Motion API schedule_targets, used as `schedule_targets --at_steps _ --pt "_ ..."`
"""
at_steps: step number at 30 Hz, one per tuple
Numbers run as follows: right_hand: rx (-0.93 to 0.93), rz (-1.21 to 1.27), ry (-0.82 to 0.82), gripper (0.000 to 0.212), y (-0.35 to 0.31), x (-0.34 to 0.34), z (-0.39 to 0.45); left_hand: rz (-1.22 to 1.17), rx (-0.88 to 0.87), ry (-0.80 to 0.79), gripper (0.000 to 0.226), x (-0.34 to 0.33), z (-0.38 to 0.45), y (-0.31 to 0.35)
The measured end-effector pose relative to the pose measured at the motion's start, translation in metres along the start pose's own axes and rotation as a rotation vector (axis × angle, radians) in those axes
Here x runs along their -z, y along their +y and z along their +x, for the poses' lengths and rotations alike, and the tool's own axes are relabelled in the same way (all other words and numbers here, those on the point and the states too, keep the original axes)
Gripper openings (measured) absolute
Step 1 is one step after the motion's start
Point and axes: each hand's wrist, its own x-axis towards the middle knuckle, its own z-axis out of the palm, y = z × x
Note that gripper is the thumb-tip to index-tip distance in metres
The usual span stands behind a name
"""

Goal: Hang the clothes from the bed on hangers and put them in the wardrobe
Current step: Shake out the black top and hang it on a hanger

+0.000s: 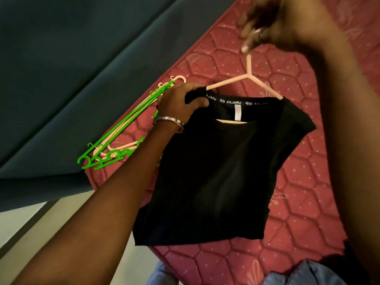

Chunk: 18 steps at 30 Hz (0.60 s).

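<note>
Here the left grip [181, 99] pinches the black shirt's [222, 165] collar, right grip [255, 27] clasping the hanger [249, 74] above.

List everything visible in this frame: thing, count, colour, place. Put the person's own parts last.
T-shirt: one, black, half on the held hanger, over the mattress.
Held hanger: one, peach, inside the T-shirt's neck, stem up.
Spare hangers: a bundle, green and peach, count unclear, at the mattress's left edge.
Mattress: one, red, quilted, underneath everything.
Blue cloth: one, light blue, bottom edge.
Bangle: one, silver, left wrist.
Left hand: grips the T-shirt's collar.
Right hand: holds the hanger's top, blurred.
</note>
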Motion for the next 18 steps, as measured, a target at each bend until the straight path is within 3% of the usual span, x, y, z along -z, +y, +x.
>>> schedule_targets --at_steps 7,9,13,18 --pt "0.078 0.336 0.261 0.038 -0.031 0.022 -0.023 -0.162 0.016 0.184 0.013 0.023 0.0 0.058" --pt "0.055 0.255 0.439 0.051 -0.032 0.029 -0.045 -0.137 0.001 0.222 0.01 0.036 -0.007 0.069" --pt "-0.158 0.148 0.868 0.045 -0.022 0.005 -0.109 -0.095 -0.092 0.247 0.007 0.066 -0.03 0.101" --pt "-0.314 0.189 0.799 0.046 -0.043 -0.023 -0.172 -0.049 -0.253 0.332 0.013 0.116 -0.084 0.16"
